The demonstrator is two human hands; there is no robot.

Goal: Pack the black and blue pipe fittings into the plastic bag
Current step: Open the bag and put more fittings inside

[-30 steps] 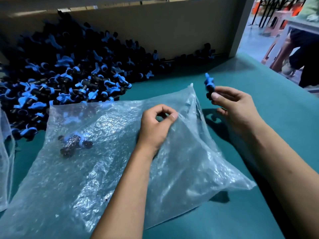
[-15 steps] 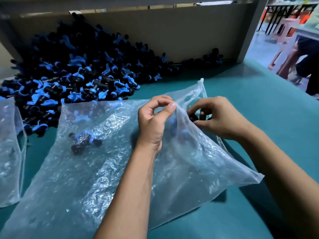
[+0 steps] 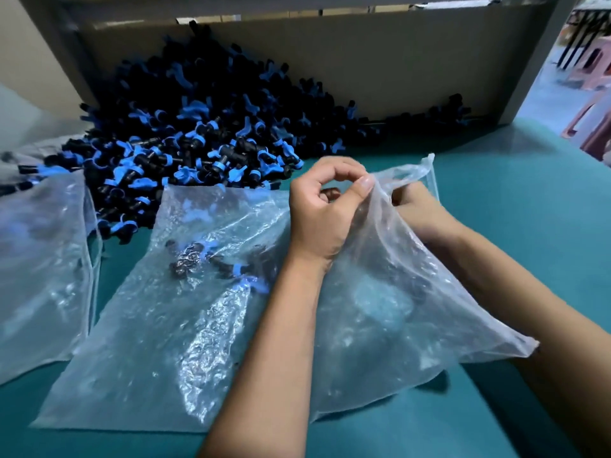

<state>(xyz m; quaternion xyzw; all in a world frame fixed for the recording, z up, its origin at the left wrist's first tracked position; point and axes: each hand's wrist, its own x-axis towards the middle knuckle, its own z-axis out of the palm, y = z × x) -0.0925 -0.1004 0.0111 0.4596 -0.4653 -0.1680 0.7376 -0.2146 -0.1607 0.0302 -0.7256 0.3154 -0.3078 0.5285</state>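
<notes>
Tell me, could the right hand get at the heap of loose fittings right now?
Probably not at once: the right hand is tucked inside the plastic bag, whose film and the left hand lie before the heap of fittings.

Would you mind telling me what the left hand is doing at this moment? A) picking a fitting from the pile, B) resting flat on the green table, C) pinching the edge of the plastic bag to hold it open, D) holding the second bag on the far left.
C: the left hand pinches the plastic bag at its opening edge between thumb and fingers, lifting it off the table.
</notes>
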